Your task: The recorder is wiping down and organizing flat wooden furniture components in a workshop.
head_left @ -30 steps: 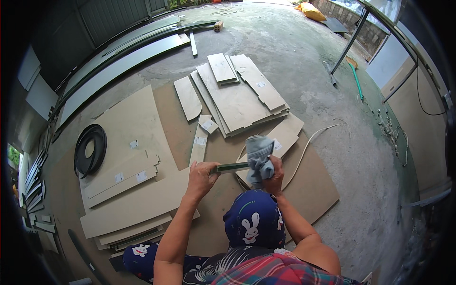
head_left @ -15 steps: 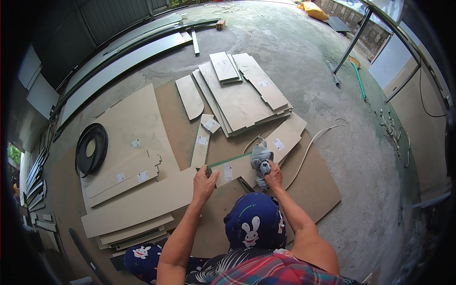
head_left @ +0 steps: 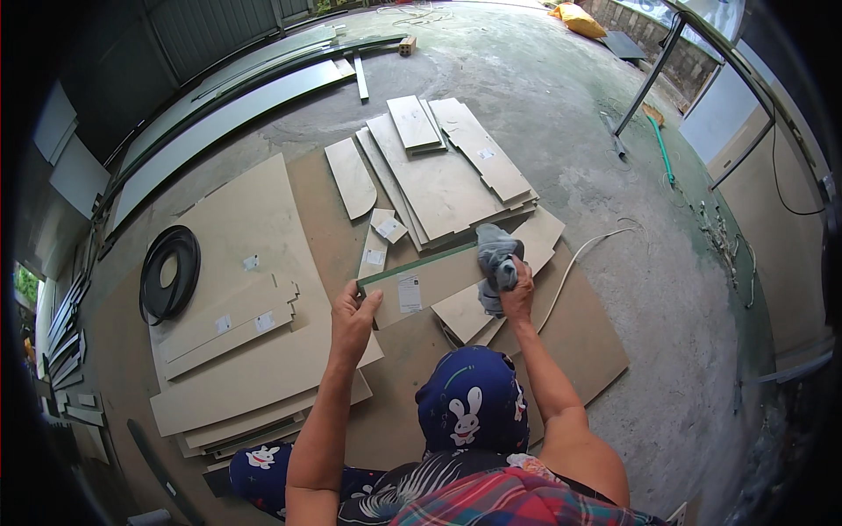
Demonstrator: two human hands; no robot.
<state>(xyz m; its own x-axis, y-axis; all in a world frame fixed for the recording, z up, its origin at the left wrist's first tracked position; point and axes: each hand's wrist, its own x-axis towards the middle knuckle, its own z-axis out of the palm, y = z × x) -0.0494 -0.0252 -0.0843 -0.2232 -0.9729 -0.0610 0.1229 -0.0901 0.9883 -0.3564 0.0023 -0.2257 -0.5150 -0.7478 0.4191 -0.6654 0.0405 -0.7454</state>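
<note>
So the long narrow beige board with the dark green edge (head_left: 443, 282) is up between the two hands, tilted a bit so its right end sits farther from the body, with a white rectangular label (head_left: 410, 294) facing up near its left end. The left hand (head_left: 353, 324) is right at that left end, partly closed, thumb on one side and fingers on the other, pinching the corner. The right hand (head_left: 517, 294) is at the opposite end, fingers curled tight into a crumpled grey-blue cloth (head_left: 497, 254) that's draped over the board there. The cloth hides that end, so can't tell if any fingertips touch the board directly. Just below and beyond the cloth are some loose beige panels (head_left: 539, 238) on a flat brown sheet (head_left: 583, 337), a thin white cable (head_left: 574, 261) curves past on the right, and a coil of black flexible strip (head_left: 158, 289) lies well off to the left.
</note>
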